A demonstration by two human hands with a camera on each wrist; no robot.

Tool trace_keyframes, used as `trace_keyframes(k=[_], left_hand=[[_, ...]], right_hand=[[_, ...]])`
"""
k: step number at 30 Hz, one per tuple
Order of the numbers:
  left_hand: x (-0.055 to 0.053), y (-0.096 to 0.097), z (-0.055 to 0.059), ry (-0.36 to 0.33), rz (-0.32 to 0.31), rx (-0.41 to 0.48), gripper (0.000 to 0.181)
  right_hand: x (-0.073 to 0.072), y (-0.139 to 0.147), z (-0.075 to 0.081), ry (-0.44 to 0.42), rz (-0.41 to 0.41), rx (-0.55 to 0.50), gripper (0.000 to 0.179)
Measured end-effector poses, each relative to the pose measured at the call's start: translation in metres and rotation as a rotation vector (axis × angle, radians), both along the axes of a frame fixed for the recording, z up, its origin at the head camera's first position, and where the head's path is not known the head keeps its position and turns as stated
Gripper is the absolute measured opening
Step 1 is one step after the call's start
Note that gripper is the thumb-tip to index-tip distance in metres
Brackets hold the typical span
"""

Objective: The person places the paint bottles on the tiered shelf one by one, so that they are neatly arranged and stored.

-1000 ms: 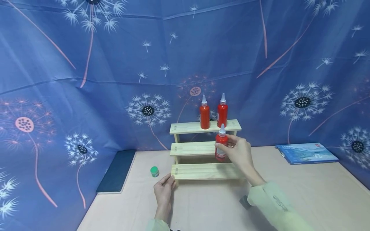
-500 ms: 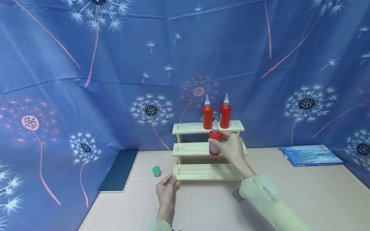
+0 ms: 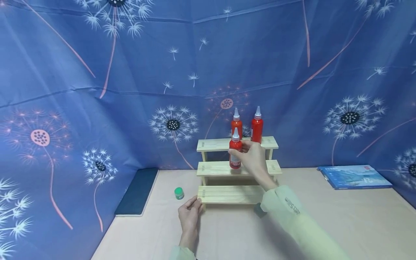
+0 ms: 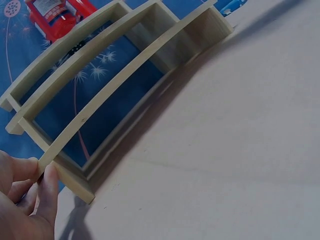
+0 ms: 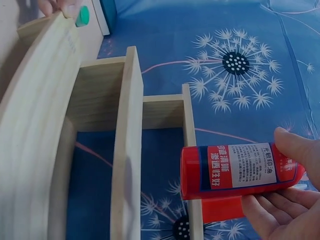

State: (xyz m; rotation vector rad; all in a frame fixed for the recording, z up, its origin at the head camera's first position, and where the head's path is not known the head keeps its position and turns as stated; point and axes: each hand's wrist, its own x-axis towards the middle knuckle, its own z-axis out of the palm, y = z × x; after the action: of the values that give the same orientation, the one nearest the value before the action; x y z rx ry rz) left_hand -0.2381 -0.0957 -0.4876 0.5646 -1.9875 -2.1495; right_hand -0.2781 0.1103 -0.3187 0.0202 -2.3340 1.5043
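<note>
My right hand [image 3: 254, 159] holds a red bottle [image 3: 235, 154] with a pointed white cap upright in front of the wooden three-step rack [image 3: 230, 195]. In the right wrist view the bottle's printed label [image 5: 242, 165] shows, with thumb on one side and fingers on the other. The bottle's base overlaps the middle step [image 3: 214, 168] in the head view. My left hand [image 3: 189, 215] pinches the left end of the lowest step; the left wrist view shows thumb and fingers [image 4: 49, 192] on that corner. Two more bottles stand on the top step, an orange-red one [image 3: 236, 124] and a red one [image 3: 256, 130].
A small green-lidded jar [image 3: 179, 193] stands left of the rack. Farther left lies a dark flat case [image 3: 136, 193]. At the right back lies a blue flat box [image 3: 354, 177]. A small dark item [image 3: 259, 210] lies partly under the right sleeve. Blue dandelion-print cloth [image 3: 195, 47] hangs behind.
My right hand has carried the red bottle leftward and slightly up, so it now overlaps the orange-red bottle. The left hand keeps its hold on the rack; the head view has shifted slightly.
</note>
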Motion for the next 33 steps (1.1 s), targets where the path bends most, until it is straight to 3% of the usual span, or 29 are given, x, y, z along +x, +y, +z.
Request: trace_keyframes(k=[15, 33], left_hand=[[-0.002, 0.002, 0.003, -0.007, 0.022, -0.006, 0.027], [-0.002, 0.000, -0.002, -0.010, 0.005, -0.036, 0.032]], right_hand=[[-0.017, -0.013, 0.010, 0.022, -0.002, 0.041, 0.053], [-0.039, -0.038, 0.014, 0.080, 0.028, 0.038, 0.053]])
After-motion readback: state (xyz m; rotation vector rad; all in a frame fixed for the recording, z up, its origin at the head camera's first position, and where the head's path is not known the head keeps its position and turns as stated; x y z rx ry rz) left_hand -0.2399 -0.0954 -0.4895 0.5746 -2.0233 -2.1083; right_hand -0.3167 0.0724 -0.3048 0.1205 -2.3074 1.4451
